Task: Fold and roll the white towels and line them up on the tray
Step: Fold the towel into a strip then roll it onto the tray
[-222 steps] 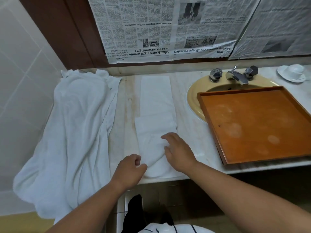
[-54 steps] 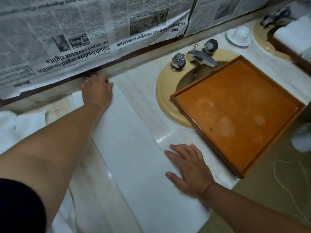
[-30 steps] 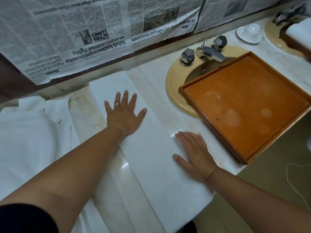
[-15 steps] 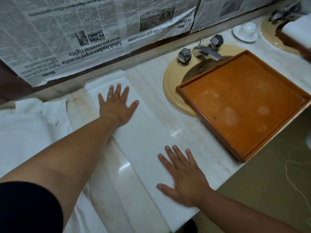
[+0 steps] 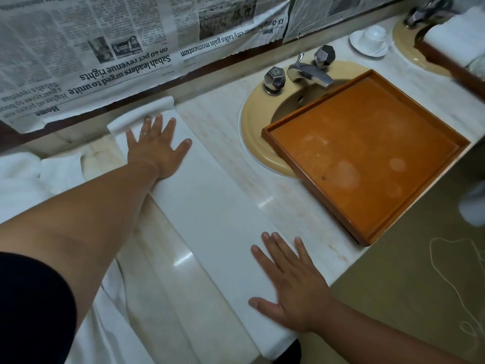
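Under both flat hands, the long folded towel.

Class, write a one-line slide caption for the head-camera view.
Left hand and right hand press flat on a long folded white towel beside the wooden tray over the sink.

Upside down on a large newspaper sheet hung at the back: bold two-line headline "Sabah leaders urged to unite on 40 pct revenue rights". At its lower left edge, section tag "Home" and a smaller headline cut off by the frame, roughly "Higher oil prices not a guarantee to boos… Sabah's revenue". Further right on the same sheet, another "Home" tag and a headline starting "KK-" and ending "inter-city talks gain momentum", middle word blurred. Body columns too small to read. On the second sheet to the right, print too blurred to read.
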